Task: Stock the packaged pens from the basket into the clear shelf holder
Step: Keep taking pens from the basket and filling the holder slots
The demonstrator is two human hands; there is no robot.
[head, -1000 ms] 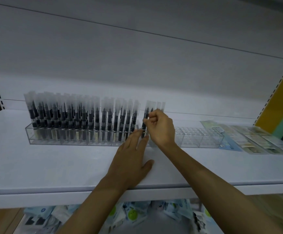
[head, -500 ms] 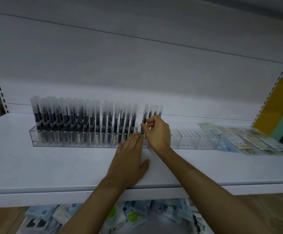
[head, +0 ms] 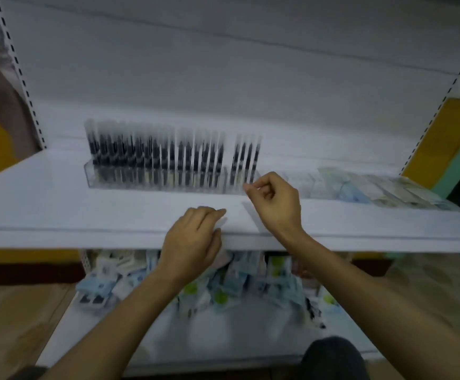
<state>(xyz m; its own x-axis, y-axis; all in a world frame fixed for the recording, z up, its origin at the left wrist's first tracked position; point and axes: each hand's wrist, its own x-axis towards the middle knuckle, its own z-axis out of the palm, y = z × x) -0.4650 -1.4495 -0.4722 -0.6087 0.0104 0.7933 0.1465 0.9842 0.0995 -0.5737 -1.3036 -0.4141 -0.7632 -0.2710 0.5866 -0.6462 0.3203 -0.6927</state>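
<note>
A long clear holder [head: 91, 178] stands on the white shelf [head: 58, 204]. Its left part is packed with upright packaged black pens [head: 154, 157]. After a narrow gap, a small group of pens [head: 246, 157] stands to the right of them. The holder's right part [head: 300, 182] looks empty. My right hand [head: 275, 207] hovers just in front of that small group, fingers curled, holding nothing. My left hand [head: 193, 242] hangs over the shelf's front edge with relaxed, bent fingers and holds nothing. No basket is in view. The frame is blurred.
Flat pale packets [head: 382, 187] lie in a row on the shelf right of the holder. On the lower shelf sits a pile of blue, white and green packets [head: 237, 286]. A dark rounded shape [head: 330, 357] shows at the bottom edge.
My right hand has let go of the pens and pulled back toward me. My left hand has slid off the shelf top to its front edge. The view has tilted downward.
</note>
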